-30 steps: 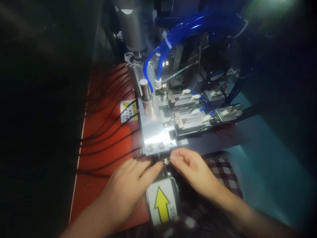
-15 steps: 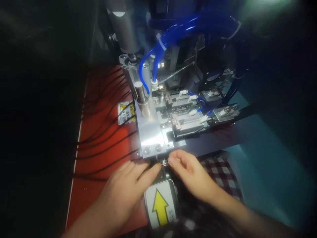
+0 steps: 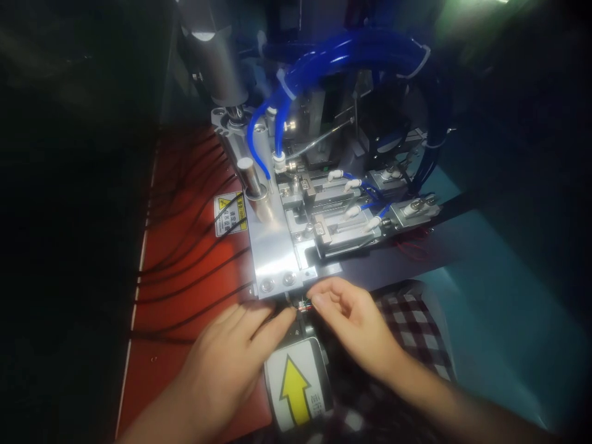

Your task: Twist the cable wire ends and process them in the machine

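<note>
A small bundle of thin coloured wires [image 3: 304, 306], with red, white and green showing, spans the gap between my two hands at the machine's front edge. My left hand [image 3: 235, 348] is closed at the left end of the wires, its thumb against them and its other fingertips hidden under the metal plate [image 3: 272, 256]. My right hand [image 3: 354, 317] pinches the right end between thumb and forefinger, the other fingers curled. Just below the wires sits a dark part of the fixture, partly hidden by my hands.
A white label with a yellow arrow [image 3: 295, 388] lies nearest me. Blue air hoses [image 3: 351, 52] arch over metal clamps [image 3: 346, 234]. Black cables [image 3: 185, 277] cross the red panel [image 3: 161, 382] on the left. A metal cylinder [image 3: 217, 68] stands behind the plate.
The view has shifted slightly, so the machine and hands appear a little further left. My right fingertips sit slightly further from the left thumb, and more of the wires shows.
</note>
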`<state>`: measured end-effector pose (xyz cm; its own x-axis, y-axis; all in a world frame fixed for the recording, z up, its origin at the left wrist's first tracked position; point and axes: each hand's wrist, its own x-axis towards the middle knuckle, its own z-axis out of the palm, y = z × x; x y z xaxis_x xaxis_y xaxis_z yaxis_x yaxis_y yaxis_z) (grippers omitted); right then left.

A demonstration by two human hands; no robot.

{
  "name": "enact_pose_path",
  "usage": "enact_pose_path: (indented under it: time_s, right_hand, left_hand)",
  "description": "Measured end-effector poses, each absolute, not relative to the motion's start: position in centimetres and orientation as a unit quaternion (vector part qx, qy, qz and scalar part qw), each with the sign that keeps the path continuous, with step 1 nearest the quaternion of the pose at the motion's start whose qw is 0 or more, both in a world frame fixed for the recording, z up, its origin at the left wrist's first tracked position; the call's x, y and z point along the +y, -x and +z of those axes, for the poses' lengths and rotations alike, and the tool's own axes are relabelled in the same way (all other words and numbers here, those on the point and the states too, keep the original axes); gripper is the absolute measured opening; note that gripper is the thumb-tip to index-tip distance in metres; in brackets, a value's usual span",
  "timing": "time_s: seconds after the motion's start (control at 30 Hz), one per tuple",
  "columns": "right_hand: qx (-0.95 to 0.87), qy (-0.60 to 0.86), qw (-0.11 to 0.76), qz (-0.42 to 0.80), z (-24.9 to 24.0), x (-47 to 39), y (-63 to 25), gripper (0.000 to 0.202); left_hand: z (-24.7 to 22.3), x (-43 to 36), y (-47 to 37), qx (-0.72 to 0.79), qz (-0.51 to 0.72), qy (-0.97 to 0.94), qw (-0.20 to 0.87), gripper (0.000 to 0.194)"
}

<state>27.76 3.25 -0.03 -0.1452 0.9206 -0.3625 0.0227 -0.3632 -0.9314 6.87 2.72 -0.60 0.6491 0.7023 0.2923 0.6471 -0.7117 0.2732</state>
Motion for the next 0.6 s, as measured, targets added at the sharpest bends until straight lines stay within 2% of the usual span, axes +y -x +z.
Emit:
enact_pose_path:
  time_s: [0.6]
  right_hand:
    - [-0.419, 0.552, 0.343, 0.634, -0.23, 3.23, -27.34, 0.014]
  left_hand:
    - [-0.58, 2.67, -6.74, 0.375, 0.181, -0.906, 0.077, 0.040]
